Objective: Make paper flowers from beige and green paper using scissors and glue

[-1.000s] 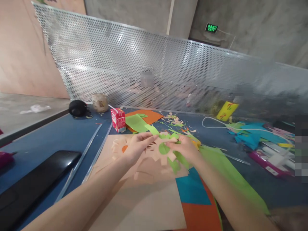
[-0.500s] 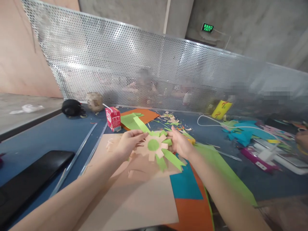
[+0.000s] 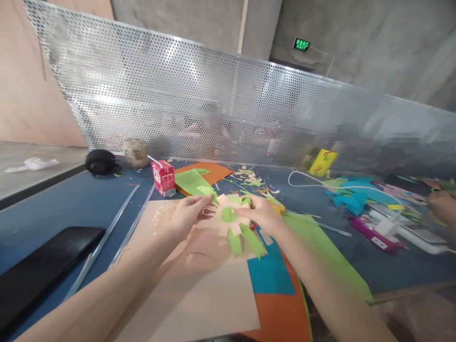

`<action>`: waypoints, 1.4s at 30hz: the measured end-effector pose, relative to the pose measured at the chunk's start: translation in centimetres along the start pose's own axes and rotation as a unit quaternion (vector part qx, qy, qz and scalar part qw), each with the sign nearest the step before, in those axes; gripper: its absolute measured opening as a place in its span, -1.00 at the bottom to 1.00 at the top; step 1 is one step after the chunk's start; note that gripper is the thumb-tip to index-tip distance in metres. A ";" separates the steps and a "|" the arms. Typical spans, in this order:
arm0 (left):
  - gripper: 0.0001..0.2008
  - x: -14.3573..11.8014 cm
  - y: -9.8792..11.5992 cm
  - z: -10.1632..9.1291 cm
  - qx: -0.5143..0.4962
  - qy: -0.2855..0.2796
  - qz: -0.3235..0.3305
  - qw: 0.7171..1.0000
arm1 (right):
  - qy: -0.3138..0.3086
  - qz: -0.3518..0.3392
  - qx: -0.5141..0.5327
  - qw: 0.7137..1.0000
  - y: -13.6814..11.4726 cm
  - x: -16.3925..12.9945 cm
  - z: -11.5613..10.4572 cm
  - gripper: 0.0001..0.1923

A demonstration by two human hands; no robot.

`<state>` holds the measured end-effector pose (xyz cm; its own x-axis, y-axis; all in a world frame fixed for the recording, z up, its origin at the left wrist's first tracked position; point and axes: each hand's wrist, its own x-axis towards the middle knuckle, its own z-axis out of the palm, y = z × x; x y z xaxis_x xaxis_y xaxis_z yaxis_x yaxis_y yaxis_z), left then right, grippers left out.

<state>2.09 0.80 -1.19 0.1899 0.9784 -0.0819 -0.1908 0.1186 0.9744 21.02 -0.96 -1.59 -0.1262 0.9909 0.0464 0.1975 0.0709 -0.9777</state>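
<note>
A perforated silver metal screen runs along the far edge of the blue tabletop. On the tabletop lies a large beige paper sheet, with a teal and orange paper sheet just beside it on the right and a long light-green paper strip beyond that. A flat black slab sits near the left edge.

Further back lie an orange paper sheet with a green sheet on it, a small red drink carton with a straw, a round black object and a yellow packet. Blue paper offcuts and a white cable lie to the right, where another person's hand shows at the edge.

Above the beige sheet, both hands hold a beige paper flower with a green round centre and green leaves. The left hand has its grip closed on the flower's left petals; the right hand pinches the right side, thumb near the green centre.
</note>
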 end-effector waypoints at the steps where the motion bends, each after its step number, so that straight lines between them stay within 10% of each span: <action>1: -0.70 0.1 -0.2 -0.1 -0.009 -0.001 -0.002 1.000 | 0.010 -0.002 0.007 1.000 0.0 0.0 0.0 -0.64; 8: -0.84 -0.1 -0.6 0.1 -0.053 -0.111 -0.019 0.992 | 0.018 -0.011 0.032 0.999 0.1 0.1 0.3 -0.67; 19: -0.64 -0.3 0.0 0.4 -0.123 -0.089 -0.086 0.985 | 0.085 -0.009 -0.061 0.994 -0.8 -0.2 0.0 -0.71; 28: -0.78 -1.6 0.7 0.9 0.109 -0.073 0.049 0.990 | 0.068 -0.031 -0.028 0.997 -0.4 0.0 0.2 -0.61; 42: -0.75 -0.8 0.8 0.2 0.059 -0.010 0.008 0.998 | 0.037 -0.002 0.299 0.954 -1.3 0.8 -1.6 -0.63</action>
<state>1.95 0.06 -0.33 0.2064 0.9764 -0.0631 -0.0794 0.0810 0.9935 22.25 -0.08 0.00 -0.0518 0.9978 0.0420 -0.3952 0.0181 -0.9184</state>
